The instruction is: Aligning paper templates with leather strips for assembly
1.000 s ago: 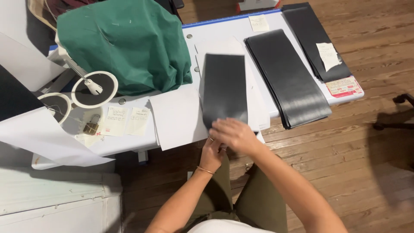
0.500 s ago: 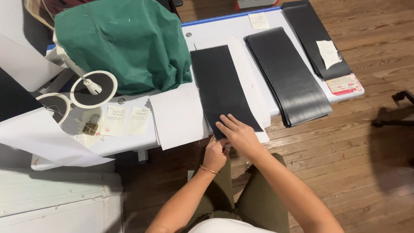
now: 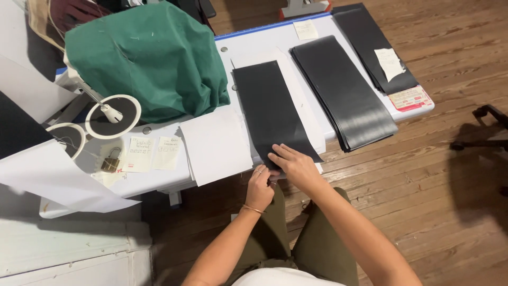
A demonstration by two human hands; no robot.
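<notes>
While right hand presses flat, fingers spread, on near end of black fabric strip, left hand pinches its near edge; green cloth far left.

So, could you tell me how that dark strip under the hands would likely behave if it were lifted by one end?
The dark fabric strip looks thin and lies flat, so it would probably droop. It seems light. Its near end at the table edge under the right hand may slide easily over the white paper.

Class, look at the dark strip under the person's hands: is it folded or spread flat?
Spread flat: the dark strip lies full-length on white paper, the right hand pressing its near end.
</notes>
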